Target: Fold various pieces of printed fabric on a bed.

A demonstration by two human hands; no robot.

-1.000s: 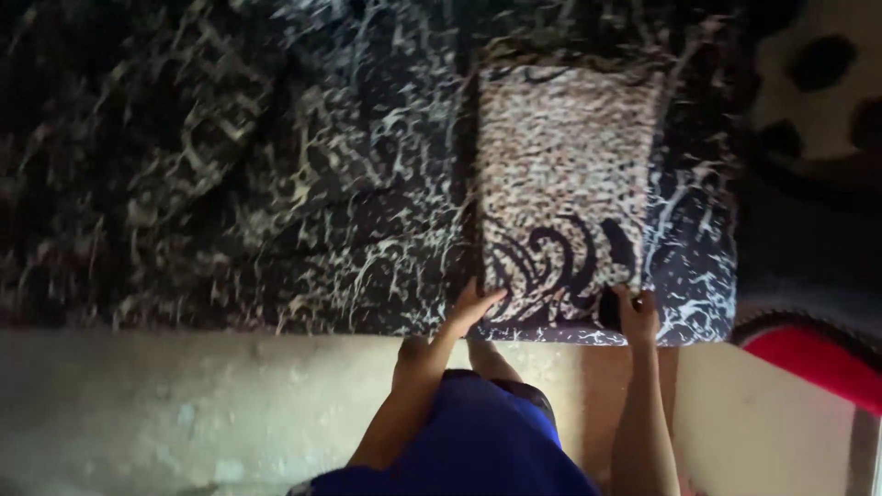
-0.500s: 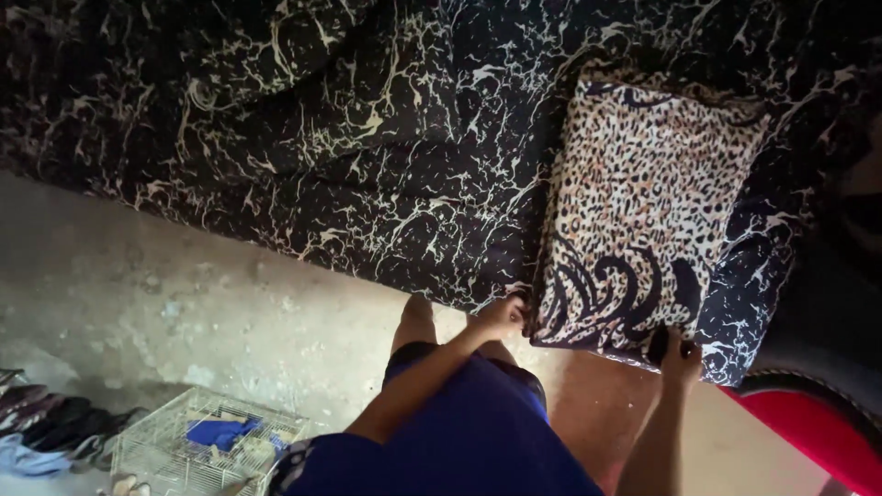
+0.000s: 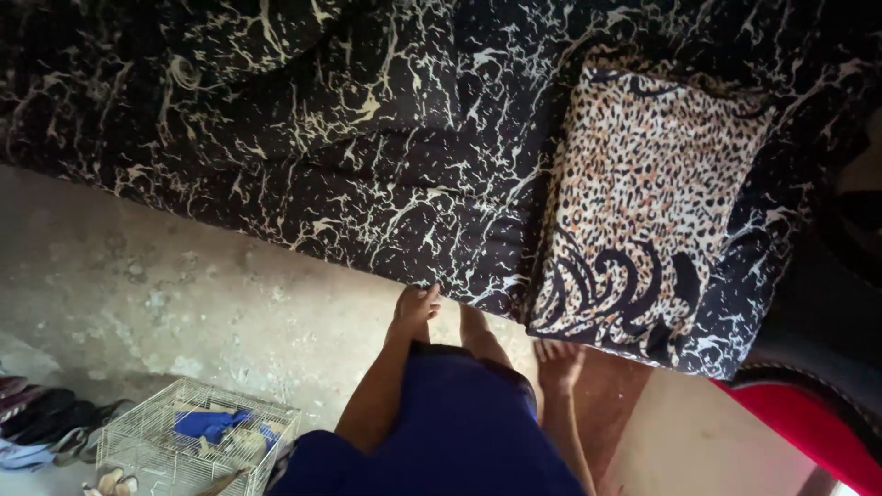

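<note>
Left hand (image 3: 416,304) hung loose at the bed edge, fingers relaxed and slightly apart, holding nothing; fingertips just beside or touching the dark marbled bedcover (image 3: 349,165), cannot tell which. Right hand (image 3: 557,360) was below the near end of the folded leopard-print cloth (image 3: 643,202), fingers spread, empty, close under the cloth's edge but apart from it. Both hands were free of the cloth, which sat on its own.

Cloth lay flat as a neat rectangle on the bed's right part, its dark swirl border toward the person, squared to the bed edge; probably placed there because the bed gave a broad flat surface within arm's reach. Bedcover draped over the bed side, down to the concrete floor (image 3: 138,294).

Further out: wire cage (image 3: 197,436) with blue items on the floor lower left, sandals (image 3: 41,427) beside it, red object (image 3: 818,422) lower right. Person wore blue clothing (image 3: 441,432).
</note>
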